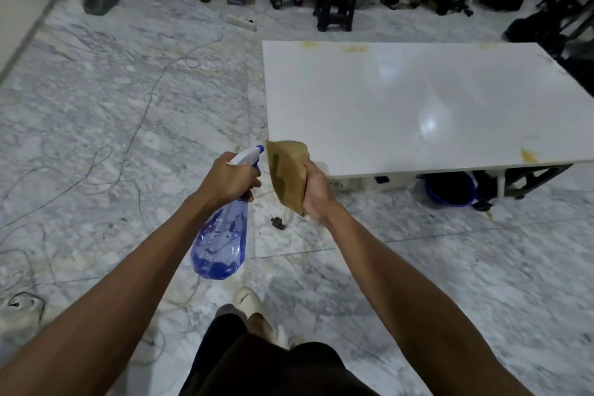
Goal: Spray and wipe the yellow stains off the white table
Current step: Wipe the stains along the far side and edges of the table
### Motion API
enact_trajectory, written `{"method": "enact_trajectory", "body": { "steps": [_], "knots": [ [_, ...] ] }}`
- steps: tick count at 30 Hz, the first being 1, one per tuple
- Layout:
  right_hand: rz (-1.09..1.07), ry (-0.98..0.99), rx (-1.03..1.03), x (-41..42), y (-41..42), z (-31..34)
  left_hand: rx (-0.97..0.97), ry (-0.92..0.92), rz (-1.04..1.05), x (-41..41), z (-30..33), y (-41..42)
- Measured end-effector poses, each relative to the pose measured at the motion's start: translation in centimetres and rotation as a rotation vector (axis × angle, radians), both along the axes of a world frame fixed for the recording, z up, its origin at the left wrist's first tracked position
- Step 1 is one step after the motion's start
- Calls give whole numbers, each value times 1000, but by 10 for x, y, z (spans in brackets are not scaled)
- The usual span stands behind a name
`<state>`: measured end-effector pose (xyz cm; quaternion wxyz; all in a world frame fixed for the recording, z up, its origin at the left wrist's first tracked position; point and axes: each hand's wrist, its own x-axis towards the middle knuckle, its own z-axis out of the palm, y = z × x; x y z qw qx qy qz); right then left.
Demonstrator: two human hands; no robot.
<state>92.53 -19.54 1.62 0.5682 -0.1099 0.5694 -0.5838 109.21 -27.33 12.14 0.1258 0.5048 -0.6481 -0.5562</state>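
Bucket (pixel 450 190) half hidden under the table (pixel 418 100).

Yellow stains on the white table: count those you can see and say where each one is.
4: three along the far edge, left, middle, right; one near the front right edge. The cloth may hide another.

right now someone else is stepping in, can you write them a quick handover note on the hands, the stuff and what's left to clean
Left hand: closed around the neck of the blue spray bottle, nozzle pointing at the cloth.
Right hand: gripping the tan cloth, held up in the air near the table's near left corner.
White table: ahead and to the right, nothing on it but stains.
Done: no wiping can be confirmed; most of the top looks clean.
Left: yellow stains along the far edge and one at the near right edge. Neither hand is over the table yet, so step closer first.
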Motion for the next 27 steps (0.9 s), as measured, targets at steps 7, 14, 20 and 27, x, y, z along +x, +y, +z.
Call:
{"method": "enact_trajectory", "body": {
  "steps": [7,14,20,27],
  "knots": [
    [-117,-197,-228,-16,-66,50,-44,60,-4,-15,32,-54],
    [-120,-178,-239,-26,-196,68,-101,33,-68,-35,47,-181],
    [-197,-167,-200,-42,-287,76,-117,25,-130,-53,48,-269],
    [-213,-154,-140,-83,-372,67,48,-12,-81,-88,25,-350]
  ]
}}
